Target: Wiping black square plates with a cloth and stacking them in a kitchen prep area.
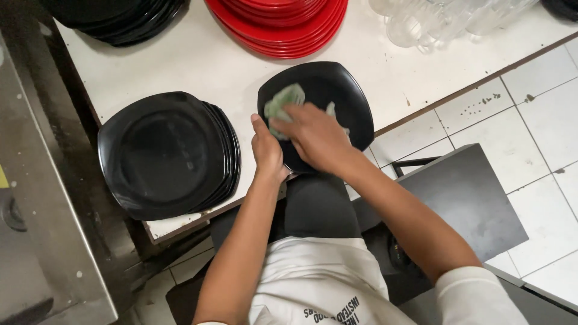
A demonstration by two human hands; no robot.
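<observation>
Fingers of the right hand point(316, 137) press a green cloth point(283, 103) flat onto the black plate point(337, 90) (left hand point(267, 147) pinching its rim).

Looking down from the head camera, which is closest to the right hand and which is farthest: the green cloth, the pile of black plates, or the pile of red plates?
1. Green cloth: under the right hand, on the black plate it wipes.
2. Pile of black plates: off to the left on the white table.
3. Pile of red plates: at the table's far edge, about as far, too close to call.
</observation>
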